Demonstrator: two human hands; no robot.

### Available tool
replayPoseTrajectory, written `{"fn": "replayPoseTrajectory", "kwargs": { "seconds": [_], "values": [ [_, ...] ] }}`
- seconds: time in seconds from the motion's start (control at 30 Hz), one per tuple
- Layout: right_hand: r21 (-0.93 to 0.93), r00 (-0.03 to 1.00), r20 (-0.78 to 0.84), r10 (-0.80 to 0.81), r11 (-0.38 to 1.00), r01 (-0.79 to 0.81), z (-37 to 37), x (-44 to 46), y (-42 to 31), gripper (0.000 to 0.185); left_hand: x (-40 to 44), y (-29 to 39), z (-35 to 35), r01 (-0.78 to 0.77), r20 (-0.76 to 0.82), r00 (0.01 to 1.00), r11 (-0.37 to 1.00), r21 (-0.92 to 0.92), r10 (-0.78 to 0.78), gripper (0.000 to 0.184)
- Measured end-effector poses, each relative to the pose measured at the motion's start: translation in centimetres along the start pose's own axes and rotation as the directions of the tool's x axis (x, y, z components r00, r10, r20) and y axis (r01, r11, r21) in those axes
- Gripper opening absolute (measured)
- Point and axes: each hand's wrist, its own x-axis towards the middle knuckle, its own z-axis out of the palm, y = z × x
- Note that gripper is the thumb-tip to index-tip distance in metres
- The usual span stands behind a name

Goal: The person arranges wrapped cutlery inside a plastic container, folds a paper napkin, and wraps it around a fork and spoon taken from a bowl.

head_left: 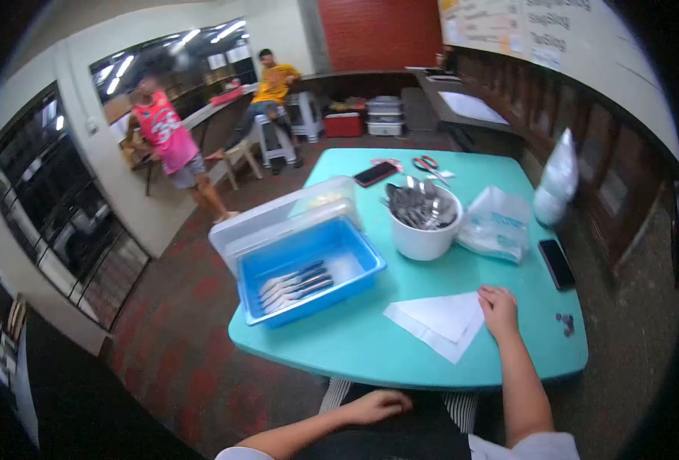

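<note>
Two layers show in napkin [437, 316], flat on worktop [339, 359], between tub [422, 241] and near edge. Right hand [499, 313] at its right corner; pinch or press, can't tell. Left hand [383, 406] curled over lap; grip unclear. Likely best: anchor corner, smooth outward, avoid skewing layers.

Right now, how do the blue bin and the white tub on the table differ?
The blue bin is rectangular; the white tub is round. The bin holds a neat row of white-ended bundles, while the tub is heaped with loose utensils rising above its rim. Both are open-topped and rest on the table.
</note>
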Motion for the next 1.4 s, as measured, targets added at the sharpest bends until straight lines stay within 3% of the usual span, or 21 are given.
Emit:
{"fn": "replayPoseTrajectory", "kwargs": {
  "seconds": [0.03,0.1,0.13,0.23,0.37,0.67,0.83,1.0,1.13,1.23,1.33,1.4],
  "values": [
    [-0.007,0.999,-0.010,0.034,0.999,-0.034,-0.4,-1.0,0.7,0.022,2.1,-2.9,1.0,0.076,-0.194,0.980,0.983,0.169,-0.042,0.036],
    [0.028,1.000,0.005,-0.001,1.000,0.000,1.0,0.1,1.0,0.023,6.9,-3.2,1.9,0.289,-0.299,0.940,0.849,0.442,-0.164,0.040],
    [0.031,1.000,-0.003,0.006,1.000,-0.006,0.6,0.2,0.3,0.022,10.1,-11.2,3.8,0.108,-0.397,0.907,0.836,0.539,0.139,0.042],
    [0.043,1.000,-0.012,-0.010,0.999,0.011,0.4,0.3,0.2,0.021,10.3,-6.6,3.6,0.127,-0.346,0.936,0.852,0.509,0.067,0.042],
    [0.124,0.998,-0.036,0.045,0.991,-0.040,0.4,0.4,-0.3,0.019,10.0,-5.5,3.3,0.124,-0.342,0.937,0.854,0.505,0.066,0.042],
    [0.118,0.999,-0.023,0.042,0.992,-0.039,0.7,0.3,0.7,0.022,8.5,-4.7,3.3,0.135,-0.332,0.942,0.862,0.489,0.040,0.042],
    [0.088,0.998,-0.070,0.003,0.996,0.004,0.6,0.4,0.4,0.022,8.8,-5.2,3.3,0.065,-0.410,0.902,0.893,0.446,0.139,0.038],
    [0.156,0.997,-0.055,0.048,0.987,-0.039,0.9,0.7,0.7,0.022,9.1,-6.9,2.8,0.134,-0.275,0.961,0.869,0.476,0.003,0.041],
    [0.119,0.998,-0.051,0.033,0.993,-0.027,0.8,0.7,0.7,0.022,9.2,-8.5,2.7,0.145,-0.003,0.986,0.841,0.522,-0.168,0.044],
    [0.096,0.998,-0.056,0.004,0.995,0.002,0.6,0.7,0.7,0.022,4.7,-6.1,2.3,-0.132,0.298,0.955,0.901,0.414,0.003,0.032],
    [0.110,0.997,-0.056,0.043,0.993,-0.037,0.5,0.9,0.5,0.022,3.1,-5.1,1.7,-0.261,0.235,0.954,0.907,0.331,0.188,0.031],
    [0.130,0.996,-0.055,0.063,0.990,-0.056,1.0,0.5,0.3,0.022,4.1,-4.0,0.5,-0.166,0.178,0.978,0.912,0.376,0.105,0.034]
  ]
}}
